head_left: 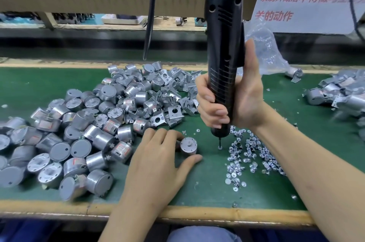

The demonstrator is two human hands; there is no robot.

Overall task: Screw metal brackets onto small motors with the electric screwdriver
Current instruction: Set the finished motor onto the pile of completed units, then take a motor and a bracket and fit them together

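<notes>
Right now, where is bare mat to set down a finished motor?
Bare: far-left mat behind the motor pile; the strip between right forearm and the right-hand pile. Crowded: brackets, screws, and the motor in the left hand.

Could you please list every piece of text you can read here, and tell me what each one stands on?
"录制开始后不得做与工": red print, top line of the white sign; the characters after it are blurred and cut off by the frame edge.
"关的动作": red print, second line of the same sign.
Red-and-white labels on the motors: too small and blurred to read.

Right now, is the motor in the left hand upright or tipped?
Upright: the motor stands on the mat, shaft pointing up, left hand gripping its sides.
</notes>
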